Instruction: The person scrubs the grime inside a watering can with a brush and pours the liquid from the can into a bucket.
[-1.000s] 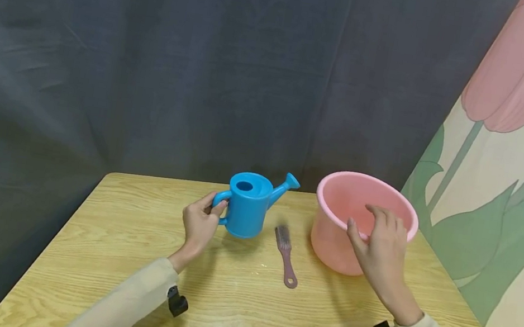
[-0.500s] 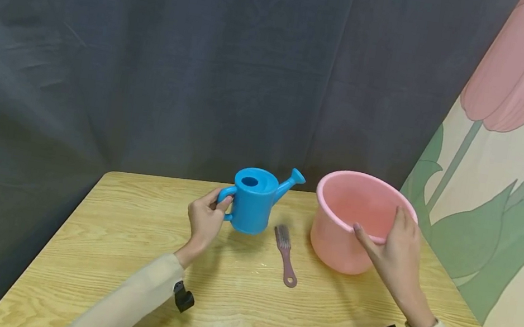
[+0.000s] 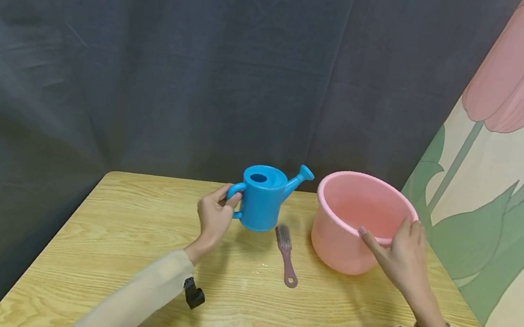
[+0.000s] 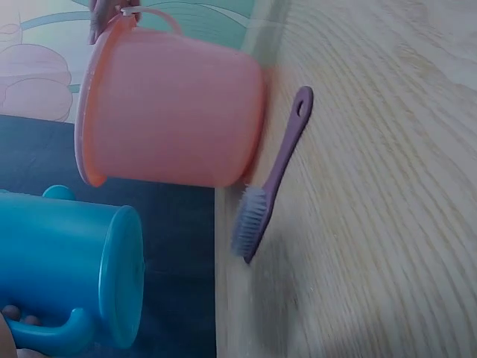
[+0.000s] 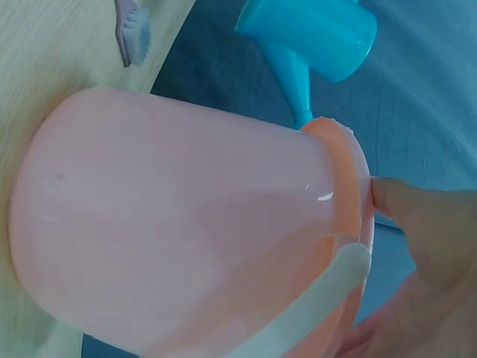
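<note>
A blue watering can (image 3: 261,200) hangs upright above the table, its spout pointing right toward the bucket. My left hand (image 3: 215,216) holds it by the loop handle, fingers curled around it. At the right stands a pink bucket (image 3: 343,246) with a pale carrying handle (image 5: 313,298) seen in the right wrist view. My right hand (image 3: 407,259) grips the bucket's near right rim, the thumb on the rim's edge and the fingertips partly hidden. Between can and bucket lies a purple brush (image 3: 288,260) with pale bristles, touched by neither hand.
The light wooden table (image 3: 129,234) ends at the back against a dark curtain (image 3: 225,67). A wall painted with tulips (image 3: 502,222) runs along the right side. Black wrist cameras are strapped to both sleeves.
The left hand has carried the watering can right and slightly up, toward the bucket. The right hand has shifted right from over the bucket's opening onto its rim. Bucket and brush have stayed put.
</note>
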### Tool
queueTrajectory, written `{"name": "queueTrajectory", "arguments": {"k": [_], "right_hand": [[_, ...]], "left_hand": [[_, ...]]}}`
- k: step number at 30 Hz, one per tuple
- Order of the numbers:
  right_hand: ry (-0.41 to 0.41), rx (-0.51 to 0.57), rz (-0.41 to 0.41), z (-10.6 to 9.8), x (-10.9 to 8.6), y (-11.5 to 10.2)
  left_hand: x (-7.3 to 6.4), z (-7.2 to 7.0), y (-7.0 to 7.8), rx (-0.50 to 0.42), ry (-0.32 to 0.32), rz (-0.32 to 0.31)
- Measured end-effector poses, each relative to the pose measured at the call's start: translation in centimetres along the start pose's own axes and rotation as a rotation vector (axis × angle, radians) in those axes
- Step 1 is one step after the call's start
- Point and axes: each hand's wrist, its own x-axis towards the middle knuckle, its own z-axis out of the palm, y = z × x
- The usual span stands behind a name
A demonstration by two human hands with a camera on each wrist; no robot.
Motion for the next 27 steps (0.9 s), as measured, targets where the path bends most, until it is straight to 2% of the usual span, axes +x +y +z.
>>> {"name": "queueTrajectory", "arguments": {"k": [3,6,15,22,27], "right_hand": [[-0.069,0.007,0.023,-0.1,0.0,0.0],[-0.103,0.019,0.033,-0.2,-0.1,0.0],[-0.111,0.028,0.003,-0.3,-0.1,0.2],[-0.174,0.018,0.031,-0.5,-0.3,0.1],[-0.187,0.017,0.046,-0.6,-0.3,0.0]], "left_hand": [[0.2,0.5,0.1,-0.002,0.013,-0.017],[0.4,0.9,0.3,0.0,0.022,-0.03],[1.4,2.5,1.0,-0.016,0.03,-0.026],[2.0,4.0,1.5,-0.038,0.015,-0.053],[2.3,5.0,1.8,-0.032,0.015,-0.029]]}}
